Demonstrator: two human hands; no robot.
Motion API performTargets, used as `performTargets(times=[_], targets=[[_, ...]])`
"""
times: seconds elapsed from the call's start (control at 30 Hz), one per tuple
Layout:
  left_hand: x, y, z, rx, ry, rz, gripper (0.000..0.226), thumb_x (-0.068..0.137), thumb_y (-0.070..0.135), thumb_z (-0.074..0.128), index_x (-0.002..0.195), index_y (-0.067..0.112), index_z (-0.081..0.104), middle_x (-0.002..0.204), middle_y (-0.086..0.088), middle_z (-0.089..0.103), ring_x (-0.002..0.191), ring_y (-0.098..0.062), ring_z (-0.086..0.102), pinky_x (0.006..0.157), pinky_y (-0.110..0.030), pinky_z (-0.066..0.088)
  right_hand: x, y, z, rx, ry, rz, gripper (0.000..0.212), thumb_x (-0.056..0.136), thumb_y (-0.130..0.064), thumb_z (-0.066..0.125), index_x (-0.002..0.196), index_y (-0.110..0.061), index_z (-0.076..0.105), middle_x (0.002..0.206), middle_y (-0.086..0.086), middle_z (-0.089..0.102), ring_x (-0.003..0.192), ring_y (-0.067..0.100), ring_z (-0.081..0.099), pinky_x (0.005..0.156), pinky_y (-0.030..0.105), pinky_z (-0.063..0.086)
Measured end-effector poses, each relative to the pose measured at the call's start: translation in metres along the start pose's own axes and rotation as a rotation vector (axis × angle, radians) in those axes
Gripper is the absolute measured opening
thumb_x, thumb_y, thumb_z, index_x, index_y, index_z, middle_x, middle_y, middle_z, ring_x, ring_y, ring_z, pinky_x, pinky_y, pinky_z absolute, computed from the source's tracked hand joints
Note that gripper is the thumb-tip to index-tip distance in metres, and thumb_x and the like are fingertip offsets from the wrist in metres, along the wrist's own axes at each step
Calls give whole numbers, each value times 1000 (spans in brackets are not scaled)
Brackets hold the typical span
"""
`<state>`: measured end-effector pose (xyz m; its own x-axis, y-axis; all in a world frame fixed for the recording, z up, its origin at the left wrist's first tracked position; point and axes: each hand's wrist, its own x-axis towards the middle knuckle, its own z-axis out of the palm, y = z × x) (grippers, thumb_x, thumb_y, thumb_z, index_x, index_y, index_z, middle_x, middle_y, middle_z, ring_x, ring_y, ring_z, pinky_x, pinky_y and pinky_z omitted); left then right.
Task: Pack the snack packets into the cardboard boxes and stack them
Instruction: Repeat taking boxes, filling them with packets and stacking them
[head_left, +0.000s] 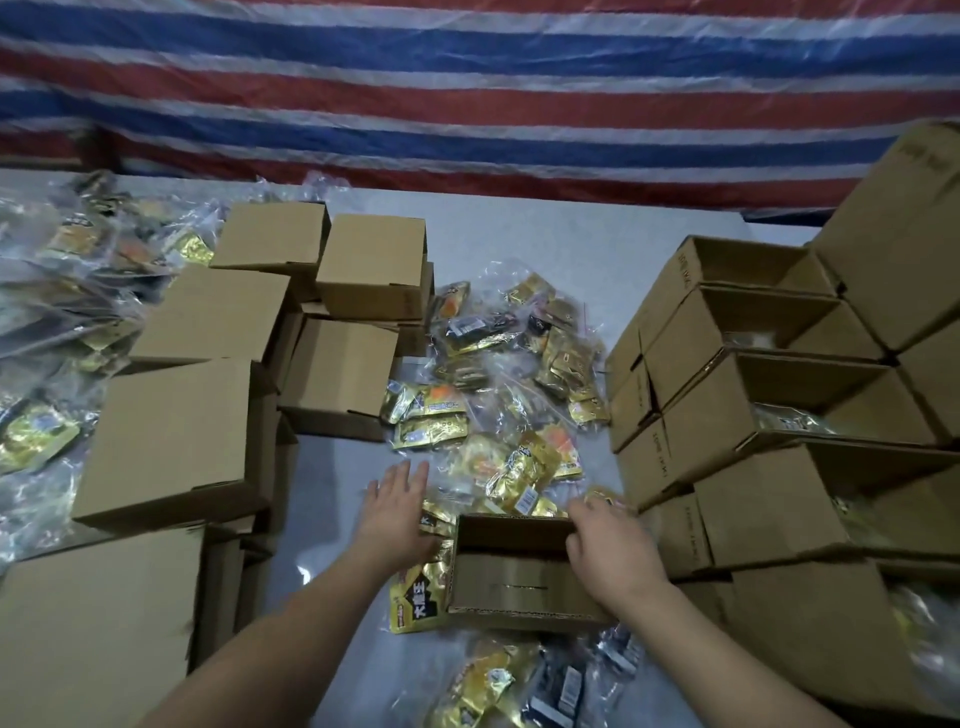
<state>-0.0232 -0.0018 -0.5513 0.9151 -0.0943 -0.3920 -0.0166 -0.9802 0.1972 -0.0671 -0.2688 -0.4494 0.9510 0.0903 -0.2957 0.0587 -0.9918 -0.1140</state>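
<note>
While the right hand (605, 540) grips the far right corner of the open cardboard box (514, 571) with curled fingers, the left hand (397, 506) lies flat with straight fingers on the snack packets (514, 415) just left of this box. The packets are spread on the grey table (545, 239). Closed boxes (176, 436) stand at the left, and stacked open boxes (753, 374) at the right.

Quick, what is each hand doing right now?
Left hand: open, fingers straight, over the snack packets.
Right hand: fingers curled over the rim of the open cardboard box.
</note>
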Motion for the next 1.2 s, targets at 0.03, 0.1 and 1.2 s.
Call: performTargets(times=[0.03, 0.1, 1.2], targets=[[7, 1, 5, 72, -23, 36, 112, 80, 51, 68, 156, 19, -7, 164, -9, 6, 151, -29, 6, 121, -48, 3, 0, 0, 0, -22, 2, 1, 26, 96, -22, 44, 121, -23, 52, 120, -1, 56, 107, 20, 57, 81, 35, 45], [16, 4, 12, 174, -59, 63, 112, 81, 54, 67, 156, 15, -6, 160, -10, 20, 147, -31, 19, 121, -49, 7, -1, 0, 1, -43, -3, 10, 28, 97, -20, 43, 124, -22, 51, 123, 1, 55, 111, 21, 56, 85, 37, 45], [-34, -10, -108, -751, 202, -164, 17, 75, 31, 74, 81, 16, 68, 71, 1, 73, 69, -17, 70, 67, -39, 60, 1, 0, -14, 135, -173, 38, 49, 95, -43, 32, 139, -27, 46, 139, -3, 50, 132, 19, 43, 118, 47, 24]])
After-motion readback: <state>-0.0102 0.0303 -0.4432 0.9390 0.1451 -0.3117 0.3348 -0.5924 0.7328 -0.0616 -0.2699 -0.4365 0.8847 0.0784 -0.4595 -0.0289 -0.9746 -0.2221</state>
